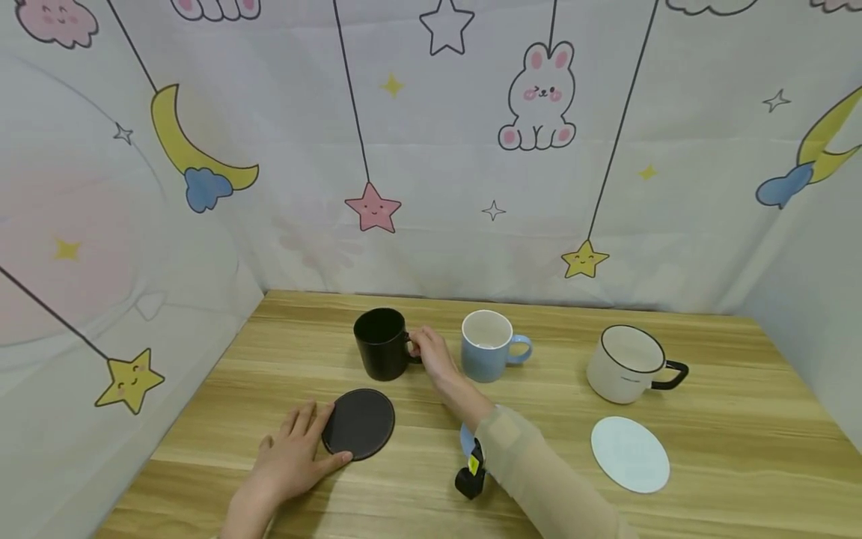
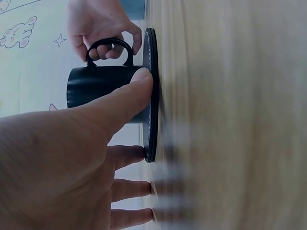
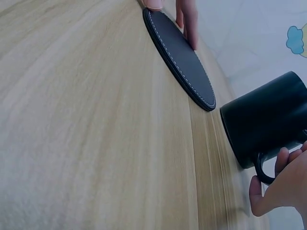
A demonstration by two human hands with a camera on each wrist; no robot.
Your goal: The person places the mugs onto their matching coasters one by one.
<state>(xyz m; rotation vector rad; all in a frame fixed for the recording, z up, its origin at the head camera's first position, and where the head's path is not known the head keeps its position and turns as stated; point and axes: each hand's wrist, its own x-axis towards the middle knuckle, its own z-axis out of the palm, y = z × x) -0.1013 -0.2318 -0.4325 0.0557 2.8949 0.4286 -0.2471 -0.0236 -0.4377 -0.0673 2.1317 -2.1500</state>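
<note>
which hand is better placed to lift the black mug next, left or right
Probably the right hand: it holds the black mug by its handle, while the left hand touches the round black coaster.

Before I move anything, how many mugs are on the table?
3. The black mug is farthest left, held by the right hand; the blue mug stands in the middle; the white mug is on the right. None appears hidden.
</note>
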